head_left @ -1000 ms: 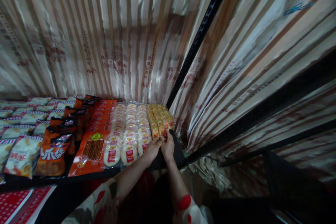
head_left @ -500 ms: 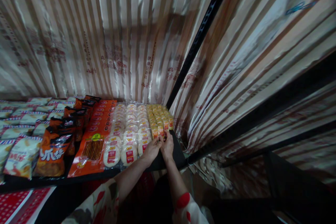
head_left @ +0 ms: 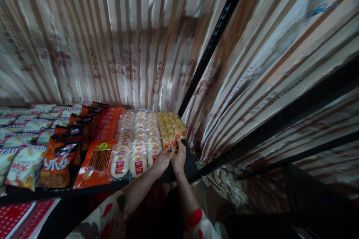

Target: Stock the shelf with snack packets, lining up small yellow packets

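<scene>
Small yellow snack packets (head_left: 170, 124) with red-and-orange labels stand in close rows at the right end of the black shelf. My left hand (head_left: 162, 161) is at the front of these rows, its fingers pinched together at the lower edge of a front packet. Right beside it, my right hand (head_left: 178, 157) has its fingers closed on the same front packet, thumb near the left hand's fingertips. The fingers partly cover that packet. Just left of my hands lie rows of round white cakes (head_left: 138, 165) in clear wrappers with red print.
Further left are a flat orange packet (head_left: 97, 157), orange-and-black snack bags (head_left: 57, 164) and white snack bags (head_left: 25, 166). A black metal post (head_left: 207, 56) rises behind the right corner. Striped, pleated sheeting (head_left: 126, 37) hangs behind the black shelf (head_left: 188, 162).
My hands stay at the same front packet, with only a very slight shift of the fingers. The view has moved a little; the rows look the same.
</scene>
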The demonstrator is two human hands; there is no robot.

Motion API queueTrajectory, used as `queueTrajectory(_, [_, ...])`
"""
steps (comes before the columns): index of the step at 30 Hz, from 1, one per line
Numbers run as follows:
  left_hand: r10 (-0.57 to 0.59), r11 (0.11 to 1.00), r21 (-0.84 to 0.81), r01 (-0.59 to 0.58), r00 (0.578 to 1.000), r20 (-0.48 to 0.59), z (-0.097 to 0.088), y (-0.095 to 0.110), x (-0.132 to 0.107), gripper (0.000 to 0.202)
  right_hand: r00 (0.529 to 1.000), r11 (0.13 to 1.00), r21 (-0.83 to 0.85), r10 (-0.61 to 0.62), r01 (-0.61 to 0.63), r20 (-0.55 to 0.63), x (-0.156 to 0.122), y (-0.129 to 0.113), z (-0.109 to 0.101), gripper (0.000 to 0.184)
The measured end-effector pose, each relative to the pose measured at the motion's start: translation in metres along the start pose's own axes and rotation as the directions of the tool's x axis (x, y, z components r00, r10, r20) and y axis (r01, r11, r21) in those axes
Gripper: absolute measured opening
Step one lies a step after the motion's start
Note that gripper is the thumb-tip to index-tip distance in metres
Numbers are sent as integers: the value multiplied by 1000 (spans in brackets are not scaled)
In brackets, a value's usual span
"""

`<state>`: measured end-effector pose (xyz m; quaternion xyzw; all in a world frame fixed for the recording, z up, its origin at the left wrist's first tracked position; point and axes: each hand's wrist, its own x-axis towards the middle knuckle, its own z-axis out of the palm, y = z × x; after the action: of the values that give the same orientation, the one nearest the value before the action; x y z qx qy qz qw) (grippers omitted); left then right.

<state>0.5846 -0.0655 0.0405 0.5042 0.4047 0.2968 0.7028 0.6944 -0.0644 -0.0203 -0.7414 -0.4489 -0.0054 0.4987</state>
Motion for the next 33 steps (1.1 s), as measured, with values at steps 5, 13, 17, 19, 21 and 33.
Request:
queueTrajectory(5, [35, 999, 17, -34, 999, -12, 1, 1, -5, 31, 999, 1000, 0, 3, -3, -36, -5, -4, -2, 42])
queueTrajectory(13, [71, 994, 88, -69, 997, -12, 0, 1, -17, 21, 998, 999, 11, 32, -32, -58, -23, -13, -10, 39])
queueTrajectory(17, [133, 982, 140, -130, 991, -14, -1, -8, -30, 11, 997, 995, 98, 42, -36, -65, -47, -22, -16, 37])
queueTrajectory(19, [167, 973, 167, -161, 986, -21, -2, -16, -39, 10, 998, 985, 163, 61, -54, -36, -62, -27, -18, 39])
queueTrajectory(21, [206, 960, 200, -197, 978, -21, -5, -23, -50, 11, 995, 973, 210, 100, -95, -14, -77, -31, -20, 39])
queueTrajectory(33, [155, 887, 446, -124, 987, -34, -59, -79, -145, 20, 842, 993, 6, 97, -118, 531, -178, -77, -37, 22])
